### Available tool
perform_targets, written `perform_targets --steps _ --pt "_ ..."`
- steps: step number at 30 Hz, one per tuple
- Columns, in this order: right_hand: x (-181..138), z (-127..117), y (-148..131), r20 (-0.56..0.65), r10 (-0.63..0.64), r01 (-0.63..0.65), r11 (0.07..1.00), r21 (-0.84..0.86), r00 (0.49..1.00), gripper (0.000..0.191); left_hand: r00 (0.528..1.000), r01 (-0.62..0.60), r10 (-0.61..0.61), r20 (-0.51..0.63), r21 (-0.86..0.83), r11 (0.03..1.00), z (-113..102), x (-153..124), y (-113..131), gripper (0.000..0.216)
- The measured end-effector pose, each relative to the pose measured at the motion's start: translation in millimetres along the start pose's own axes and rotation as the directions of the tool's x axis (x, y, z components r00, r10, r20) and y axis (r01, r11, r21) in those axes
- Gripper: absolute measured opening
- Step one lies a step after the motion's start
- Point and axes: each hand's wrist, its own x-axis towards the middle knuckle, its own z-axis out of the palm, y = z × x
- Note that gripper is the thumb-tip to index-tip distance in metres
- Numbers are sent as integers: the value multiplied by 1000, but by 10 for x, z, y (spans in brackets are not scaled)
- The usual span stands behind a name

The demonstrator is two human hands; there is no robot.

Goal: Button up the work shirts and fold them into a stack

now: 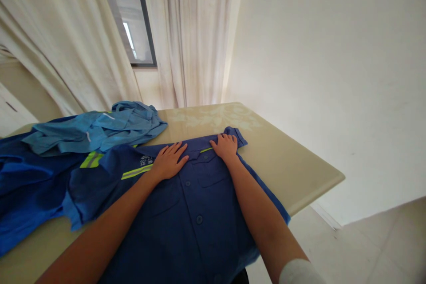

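Observation:
A dark blue button-up work shirt (206, 204) lies spread over the table's near edge, its buttons facing up. Yellow-green reflective strips and white lettering show on its left part. My left hand (169, 160) rests on the shirt near its far edge, fingers spread and flat. On the far right part of the shirt, close to a bunched fold of cloth, lies my right hand (225, 145). Its thumb is apart and its fingertips bend over the folded edge; whether they pinch any cloth is hidden.
A crumpled light blue garment (113, 125) lies at the back left on other blue clothing (36, 182). The beige table (286, 164) ends in a corner at right, near a white wall (326, 75). Curtains (196, 40) and a window (128, 13) stand behind.

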Motion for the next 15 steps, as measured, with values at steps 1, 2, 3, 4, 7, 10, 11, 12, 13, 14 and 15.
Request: perform_targets --steps 1,2,3,4,7,10,11,12,13,14,15 --pt "20 11 88 -9 41 -41 999 5 999 50 1000 -2 2 -8 2 1000 9 -9 -14 63" --pt "41 19 171 -31 87 -87 996 10 996 51 1000 -5 5 -14 4 1000 10 -20 -22 63" --pt "63 20 247 -64 143 -142 990 12 988 52 1000 -7 7 -18 8 1000 6 -30 -24 63" --pt "83 14 318 -102 207 -206 978 15 973 55 1000 -8 9 -19 11 1000 2 -41 -22 63" --pt "139 -54 510 -147 425 -423 905 42 893 66 1000 -5 6 -25 10 1000 -4 -68 -9 63" --pt "192 -149 654 -68 555 -549 831 95 829 70 999 -16 16 -39 19 1000 -40 -56 17 61" --pt "209 -172 686 -25 572 -565 815 131 820 71 999 -9 10 -31 28 1000 -70 -32 44 61" --pt "225 -188 711 16 575 -569 804 173 818 71 1000 8 -7 -16 40 999 -108 6 90 60" --pt "239 -196 729 46 568 -563 798 213 822 71 999 34 -34 1 54 998 -149 58 157 58" --pt "252 -198 743 53 553 -548 800 245 831 70 998 63 -64 7 65 996 -186 121 246 55" --pt "264 -198 751 32 535 -524 811 262 844 68 996 85 -85 -8 70 994 -211 192 357 52"
